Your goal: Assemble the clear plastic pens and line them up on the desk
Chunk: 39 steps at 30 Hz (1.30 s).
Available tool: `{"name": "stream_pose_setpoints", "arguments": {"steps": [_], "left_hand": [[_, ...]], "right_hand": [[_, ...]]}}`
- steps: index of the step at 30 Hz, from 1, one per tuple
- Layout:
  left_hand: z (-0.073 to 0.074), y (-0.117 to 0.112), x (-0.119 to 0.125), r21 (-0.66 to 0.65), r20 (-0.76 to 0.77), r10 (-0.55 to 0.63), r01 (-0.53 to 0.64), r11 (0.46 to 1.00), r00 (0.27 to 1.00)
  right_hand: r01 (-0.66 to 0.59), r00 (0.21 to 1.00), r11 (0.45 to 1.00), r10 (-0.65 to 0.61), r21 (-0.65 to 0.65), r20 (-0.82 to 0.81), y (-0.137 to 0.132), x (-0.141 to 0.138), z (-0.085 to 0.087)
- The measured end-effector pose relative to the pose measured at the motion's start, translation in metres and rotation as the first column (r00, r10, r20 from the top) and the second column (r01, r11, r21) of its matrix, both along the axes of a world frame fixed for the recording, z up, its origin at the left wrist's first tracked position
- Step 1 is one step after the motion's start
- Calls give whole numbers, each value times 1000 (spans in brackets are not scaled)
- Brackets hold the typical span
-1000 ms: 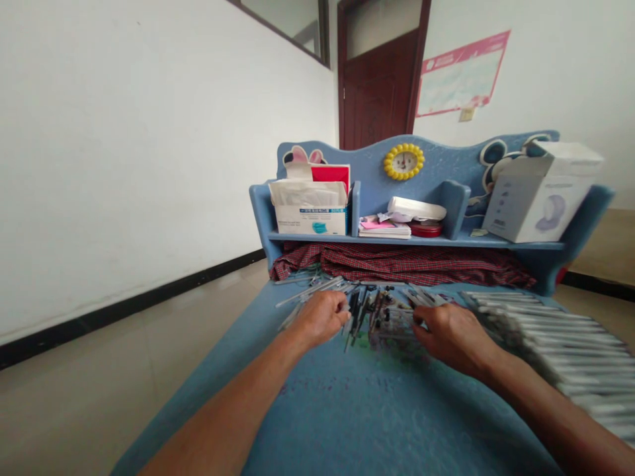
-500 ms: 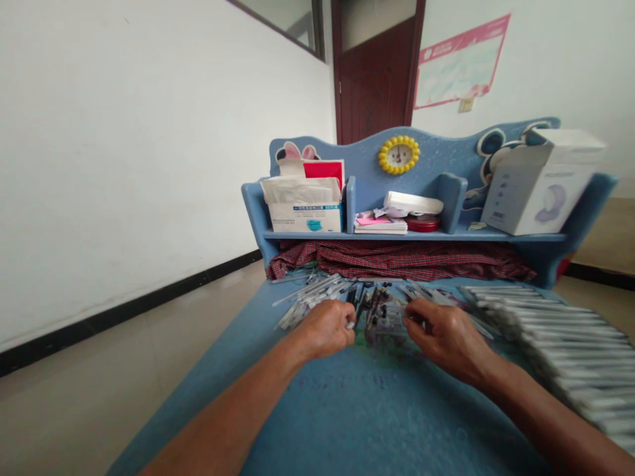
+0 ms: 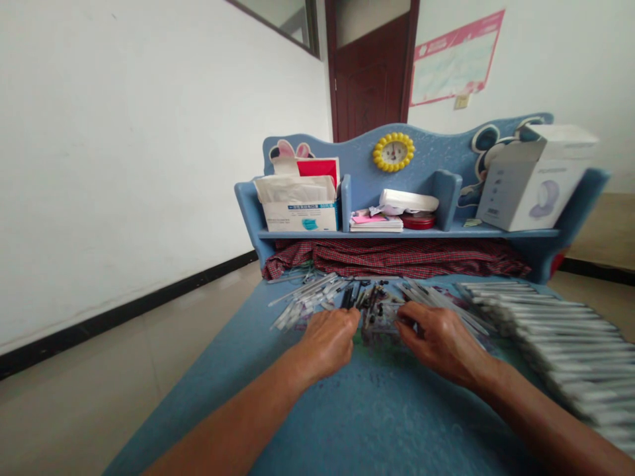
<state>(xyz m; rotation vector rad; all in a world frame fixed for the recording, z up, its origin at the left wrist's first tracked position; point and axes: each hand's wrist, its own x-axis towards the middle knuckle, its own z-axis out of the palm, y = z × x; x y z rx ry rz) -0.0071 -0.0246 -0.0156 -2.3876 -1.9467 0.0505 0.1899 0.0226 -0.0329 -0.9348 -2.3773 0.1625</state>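
Note:
My left hand (image 3: 330, 340) is closed over the blue tabletop (image 3: 347, 410), just in front of some dark pen-like sticks (image 3: 348, 295). Its fingers curl inward, so whatever they hold is hidden. To its left fans out a pile of clear plastic tubes (image 3: 310, 296). My right hand (image 3: 439, 337) has thumb and forefinger pinched together; what lies between them is too small to make out. Small black and clear pen parts (image 3: 378, 304) lie scattered between the two hands. Behind my right hand lie more long clear tubes (image 3: 436, 297).
A large stack of grey-white pen-like sticks (image 3: 555, 330) covers the table's right side. Along the back runs a blue shelf (image 3: 297, 235) with a mask box (image 3: 300, 217), papers (image 3: 377, 225), a red tin (image 3: 417, 221) and a white carton (image 3: 538, 185). Checked cloth (image 3: 397, 256) lies beneath.
My left hand has turned knuckles-up and come slightly nearer; a pale tip that showed at its fingers is out of sight. My right hand stays pinched in nearly the same place.

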Motion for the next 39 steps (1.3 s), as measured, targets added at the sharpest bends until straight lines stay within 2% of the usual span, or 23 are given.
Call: {"name": "stream_pose_setpoints", "arguments": {"steps": [5, 10, 17, 24, 27, 32, 35, 39], "left_hand": [[-3, -6, 9, 90, -25, -9, 11, 996, 1000], [-1, -6, 11, 50, -126, -21, 28, 998, 992], [0, 0, 3, 27, -185, -3, 8, 1000, 983], [8, 4, -11, 55, -180, 78, -69, 996, 981], [17, 4, -17, 42, -155, 101, -95, 995, 983], [28, 2, -24, 18, -89, 66, -65, 998, 994], [30, 1, -26, 26, -36, 61, -60, 998, 997], [30, 1, -29, 31, 66, -9, 7, 999, 998]], "right_hand": [[12, 999, 997, -10, 71, -31, 2, 0, -3], [30, 1000, 982, -28, 187, -9, 5, 1, -8], [2, 990, 952, -45, 306, 134, 13, 4, -15], [81, 952, 947, -166, 310, 259, 19, 7, -17], [129, 928, 937, -229, 324, 293, 19, 8, -16], [173, 894, 917, -299, 359, 335, 21, 9, -14], [184, 877, 914, -319, 361, 359, 22, 10, -12], [212, 863, 912, -343, 351, 370, 25, 11, -11]]}}
